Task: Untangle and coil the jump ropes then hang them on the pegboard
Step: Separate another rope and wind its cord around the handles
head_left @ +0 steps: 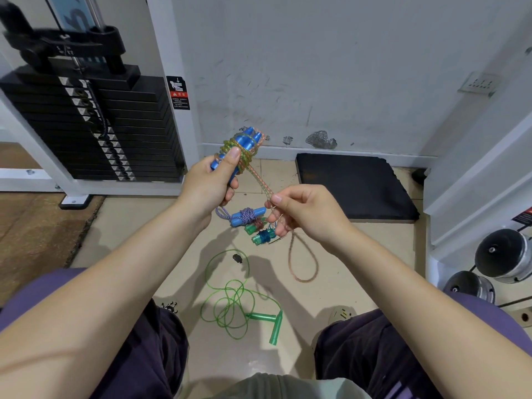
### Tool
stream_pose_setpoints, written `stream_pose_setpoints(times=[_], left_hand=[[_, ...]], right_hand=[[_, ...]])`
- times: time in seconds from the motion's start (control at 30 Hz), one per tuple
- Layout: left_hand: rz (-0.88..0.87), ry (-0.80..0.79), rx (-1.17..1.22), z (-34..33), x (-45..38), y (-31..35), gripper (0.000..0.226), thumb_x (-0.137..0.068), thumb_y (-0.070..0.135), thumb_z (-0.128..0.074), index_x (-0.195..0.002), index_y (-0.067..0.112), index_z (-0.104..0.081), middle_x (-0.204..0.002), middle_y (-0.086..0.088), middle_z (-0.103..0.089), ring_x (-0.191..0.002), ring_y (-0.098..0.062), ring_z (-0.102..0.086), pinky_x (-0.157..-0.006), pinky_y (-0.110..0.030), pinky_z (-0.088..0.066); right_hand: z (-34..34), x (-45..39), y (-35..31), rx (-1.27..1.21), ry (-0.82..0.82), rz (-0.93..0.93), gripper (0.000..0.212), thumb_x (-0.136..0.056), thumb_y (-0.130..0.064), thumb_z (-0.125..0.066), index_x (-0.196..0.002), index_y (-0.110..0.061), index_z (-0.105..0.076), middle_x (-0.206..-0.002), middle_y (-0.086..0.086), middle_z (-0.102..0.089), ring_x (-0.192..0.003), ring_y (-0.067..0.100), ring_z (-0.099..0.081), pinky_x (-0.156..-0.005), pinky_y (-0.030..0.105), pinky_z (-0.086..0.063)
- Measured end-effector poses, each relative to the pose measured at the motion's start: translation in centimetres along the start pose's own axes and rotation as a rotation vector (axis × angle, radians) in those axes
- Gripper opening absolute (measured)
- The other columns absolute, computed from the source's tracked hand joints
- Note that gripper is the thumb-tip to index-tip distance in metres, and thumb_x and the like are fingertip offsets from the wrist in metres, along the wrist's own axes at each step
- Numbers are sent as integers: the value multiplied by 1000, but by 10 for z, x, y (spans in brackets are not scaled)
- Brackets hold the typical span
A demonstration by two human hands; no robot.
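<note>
left hand point(211, 182) grips blue handles point(244, 142) wrapped in cord | right hand point(299, 210) pinches cord point(260, 180) | green rope point(233, 303) on floor

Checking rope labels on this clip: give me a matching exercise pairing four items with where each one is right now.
Things:
1. Blue handles
2. Green rope
3. Purple bundle
4. Black mat

Places:
A. Loose and tangled on the floor between the feet
B. Against the wall, right of the weight stack
C. Gripped in the left hand, cord wound round them
D. On the floor below the hands, already wrapped

Pairs: 1-C, 2-A, 3-D, 4-B
</note>
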State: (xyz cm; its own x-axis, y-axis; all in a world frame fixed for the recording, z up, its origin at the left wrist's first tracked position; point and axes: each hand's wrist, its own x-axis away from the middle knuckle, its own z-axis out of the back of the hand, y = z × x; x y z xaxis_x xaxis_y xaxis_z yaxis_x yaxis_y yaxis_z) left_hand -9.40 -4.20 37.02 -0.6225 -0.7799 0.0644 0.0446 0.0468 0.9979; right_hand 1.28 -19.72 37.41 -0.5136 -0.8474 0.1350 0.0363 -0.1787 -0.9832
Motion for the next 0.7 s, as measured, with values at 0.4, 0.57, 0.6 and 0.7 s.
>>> stream_pose_setpoints(times=[0.4, 0.57, 0.6, 0.7], left_hand=[[-15, 3, 35, -2, -1, 0, 33, -97, 50, -54, -92, 17, -56, -64, -1, -55, -44, -9, -43, -42, -19, -34], [-12, 41, 47, -3, 0, 1, 32, -97, 49, -55, -91, 18, -57, -64, -1, -55, -44, -8, -44, -42, -20, -36], [-13, 65, 63, -4, 1, 1, 30, -97, 48, -56, -89, 18, -56, -64, 0, -55, -44, -8, -44, -42, -19, -37], [-31, 125, 79, -5, 0, 3, 28, -97, 44, -58, -86, 19, -56, -62, 0, -54, -44, -7, -44, -42, -19, -38]], right_hand=[[-3, 4, -7, 47, 117, -65, 26, -99, -26, -57, -79, -11, -63, -55, -1, -39, -45, 11, -27, -45, 21, -24], [-6, 7, -6, 77, 74, -85, 24, -96, -20, -62, -75, -8, -57, -51, 0, -49, -41, 12, -36, -40, 20, -29], [-7, 7, -7, 83, 49, -84, 25, -97, -19, -61, -75, -8, -55, -52, 2, -49, -40, 13, -37, -41, 21, -29], [-11, 8, -8, 81, -11, -69, 21, -98, -15, -59, -81, -3, -54, -55, 8, -49, -39, 15, -38, -42, 24, -31]])
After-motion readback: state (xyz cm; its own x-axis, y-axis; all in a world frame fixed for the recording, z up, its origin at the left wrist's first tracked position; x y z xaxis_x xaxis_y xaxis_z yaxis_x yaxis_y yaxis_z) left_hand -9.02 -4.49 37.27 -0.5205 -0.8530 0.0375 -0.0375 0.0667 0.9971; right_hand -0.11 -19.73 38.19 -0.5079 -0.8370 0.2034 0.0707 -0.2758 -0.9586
